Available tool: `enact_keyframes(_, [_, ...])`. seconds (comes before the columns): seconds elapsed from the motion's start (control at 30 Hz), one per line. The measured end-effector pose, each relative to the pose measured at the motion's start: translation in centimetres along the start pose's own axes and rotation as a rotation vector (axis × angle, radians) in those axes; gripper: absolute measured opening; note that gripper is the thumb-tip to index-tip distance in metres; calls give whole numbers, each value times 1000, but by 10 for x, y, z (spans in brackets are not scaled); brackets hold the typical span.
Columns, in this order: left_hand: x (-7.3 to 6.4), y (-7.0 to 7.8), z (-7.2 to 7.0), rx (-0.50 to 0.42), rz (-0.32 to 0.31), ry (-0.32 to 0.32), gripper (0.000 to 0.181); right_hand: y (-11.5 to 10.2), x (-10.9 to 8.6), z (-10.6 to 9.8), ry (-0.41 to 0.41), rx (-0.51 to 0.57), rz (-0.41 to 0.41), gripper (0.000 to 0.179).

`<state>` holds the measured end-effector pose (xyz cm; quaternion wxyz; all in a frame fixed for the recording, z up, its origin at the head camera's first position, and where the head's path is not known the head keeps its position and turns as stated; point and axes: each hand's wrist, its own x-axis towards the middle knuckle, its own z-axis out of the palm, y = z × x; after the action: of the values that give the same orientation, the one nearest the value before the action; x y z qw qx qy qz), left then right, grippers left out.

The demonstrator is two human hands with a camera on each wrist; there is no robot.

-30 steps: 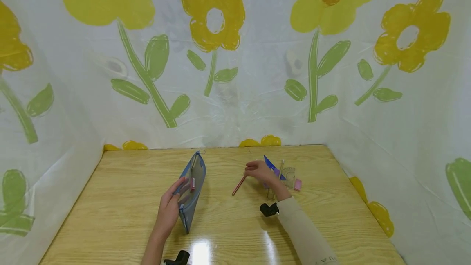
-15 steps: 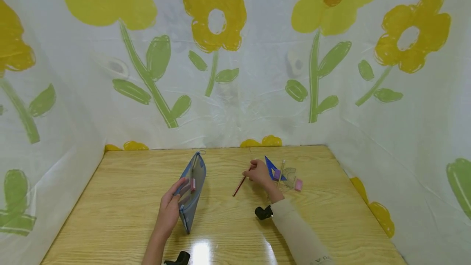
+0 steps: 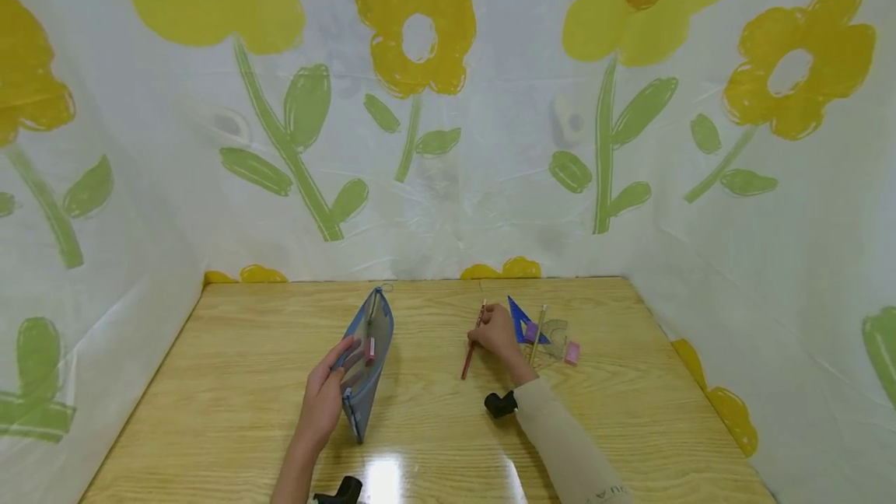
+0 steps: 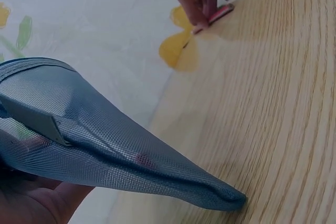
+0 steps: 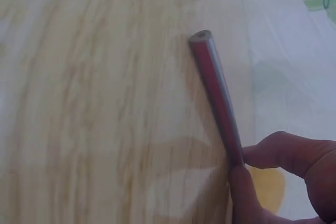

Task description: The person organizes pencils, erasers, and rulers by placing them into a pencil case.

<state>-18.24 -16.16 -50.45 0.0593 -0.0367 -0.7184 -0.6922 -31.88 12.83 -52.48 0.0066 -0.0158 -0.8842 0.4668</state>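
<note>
My left hand (image 3: 323,395) grips one side of a blue mesh zip pouch (image 4: 121,140), which stands on edge with its mouth open toward the right. Inside it lies a small red-and-white block (image 3: 370,351) like an eraser. To the right, the thumb and fingers of my right hand (image 3: 498,331) pinch a red-striped pencil (image 5: 215,82) close over the table. One flat end of the pencil points toward the right wrist camera; its other end is hidden by the fingers in that view.
Right of my right hand lie a blue set square (image 3: 519,316), a purple eraser (image 3: 531,332), a yellowish pencil (image 3: 539,331), a clear protractor (image 3: 558,333) and a pink eraser (image 3: 572,353). A flower-printed white curtain (image 3: 490,201) encloses the wooden table (image 3: 231,379) at the back and sides.
The right hand has shifted its hold along the red pencil, which has moved a little right and turned more upright in the head view. The left hand and pouch have stayed in place.
</note>
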Motion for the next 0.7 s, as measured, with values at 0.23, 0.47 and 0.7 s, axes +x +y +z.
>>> enact_keyframes(0.23, [0, 1, 0, 7, -4, -1, 54, 14, 3, -7, -22, 137, 86, 60])
enact_keyframes(0.47, [-2, 2, 0, 8, -6, -2, 53, 19, 5, -5, -73, 143, 76, 64])
enact_keyframes(0.7, [-1, 3, 1, 15, -1, 1, 53, 12, 7, -1, -61, 32, 43, 61])
